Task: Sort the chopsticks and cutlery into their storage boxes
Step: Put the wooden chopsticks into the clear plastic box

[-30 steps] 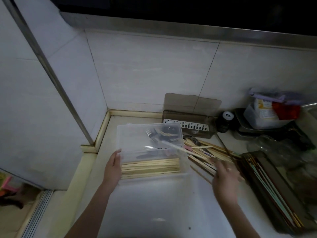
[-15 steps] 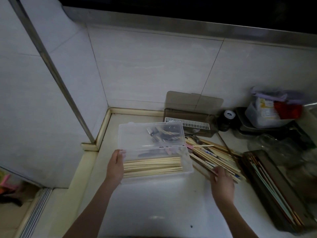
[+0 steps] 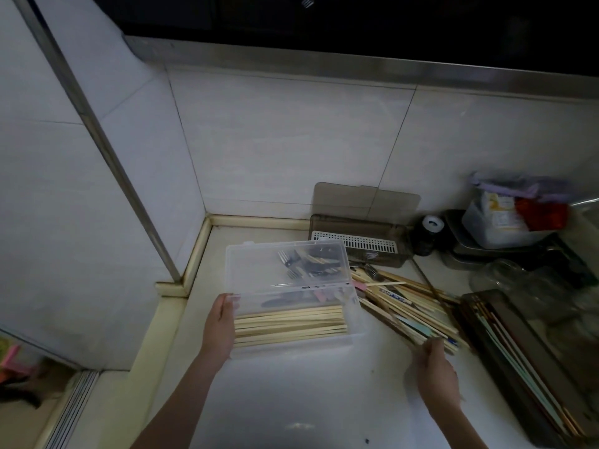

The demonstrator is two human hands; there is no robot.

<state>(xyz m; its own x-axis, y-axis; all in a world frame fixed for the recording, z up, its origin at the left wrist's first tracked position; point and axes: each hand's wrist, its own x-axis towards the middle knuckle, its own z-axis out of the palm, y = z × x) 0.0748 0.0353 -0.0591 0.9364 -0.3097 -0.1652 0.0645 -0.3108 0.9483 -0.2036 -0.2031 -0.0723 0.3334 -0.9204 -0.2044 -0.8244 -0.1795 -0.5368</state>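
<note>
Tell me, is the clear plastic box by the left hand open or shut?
Open. The clear plastic box has its lid swung back, leaving the wooden chopsticks inside uncovered.

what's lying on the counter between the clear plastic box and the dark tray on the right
In the head view, a loose pile of chopsticks lies between the clear box and the dark tray. The right hand grips the pile's near end.
</note>
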